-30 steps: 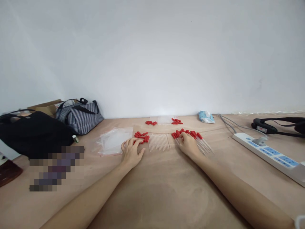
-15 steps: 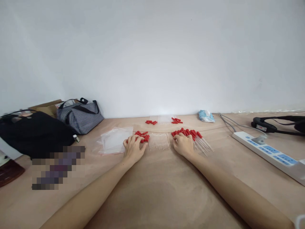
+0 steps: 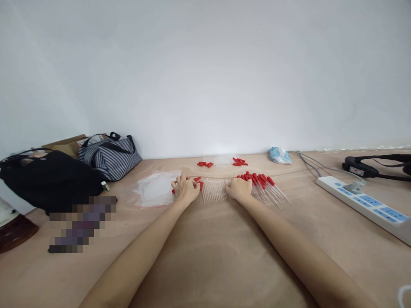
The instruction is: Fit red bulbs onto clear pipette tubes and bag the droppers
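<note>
Red bulbs [image 3: 271, 181], black-and-white striped bag [image 3: 116, 160], light-blue packet [image 3: 274, 154]

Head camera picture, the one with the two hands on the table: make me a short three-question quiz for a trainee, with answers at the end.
1. Which hand is nearer the clear plastic bags?
2. True or false: a plug sits in the power strip.
3. What lies between the left hand and the right hand? (a) the striped bag (b) a row of thin pale sticks (c) the blue pack

Key: 1. left hand; 2. true; 3. b
</note>
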A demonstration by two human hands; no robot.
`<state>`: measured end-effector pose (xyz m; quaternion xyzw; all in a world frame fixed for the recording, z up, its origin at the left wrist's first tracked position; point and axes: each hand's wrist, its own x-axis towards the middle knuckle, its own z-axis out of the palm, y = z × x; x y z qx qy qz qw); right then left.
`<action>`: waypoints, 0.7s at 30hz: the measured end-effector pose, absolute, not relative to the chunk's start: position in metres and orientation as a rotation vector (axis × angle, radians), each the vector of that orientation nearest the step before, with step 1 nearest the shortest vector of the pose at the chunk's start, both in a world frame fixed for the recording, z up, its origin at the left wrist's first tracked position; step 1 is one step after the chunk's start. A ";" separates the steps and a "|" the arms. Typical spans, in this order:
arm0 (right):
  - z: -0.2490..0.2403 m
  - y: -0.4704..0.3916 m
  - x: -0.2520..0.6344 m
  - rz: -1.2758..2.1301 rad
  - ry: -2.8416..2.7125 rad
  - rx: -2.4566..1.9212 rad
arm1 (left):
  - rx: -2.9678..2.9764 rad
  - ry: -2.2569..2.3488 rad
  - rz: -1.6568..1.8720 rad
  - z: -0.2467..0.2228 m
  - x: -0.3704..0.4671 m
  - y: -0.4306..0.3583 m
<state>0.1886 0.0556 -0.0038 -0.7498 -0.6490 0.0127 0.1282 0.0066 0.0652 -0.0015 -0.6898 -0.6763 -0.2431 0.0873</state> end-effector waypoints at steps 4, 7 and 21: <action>-0.004 0.055 0.187 0.043 -1.892 -2.174 | -2.031 -1.984 -0.736 0.003 0.008 0.064; -0.005 0.053 0.188 0.025 -1.879 -2.161 | -2.000 -1.911 -0.805 0.009 0.007 0.061; -0.034 -0.012 0.226 0.106 -2.098 -1.125 | -2.913 -1.211 -0.842 -0.010 0.000 -0.015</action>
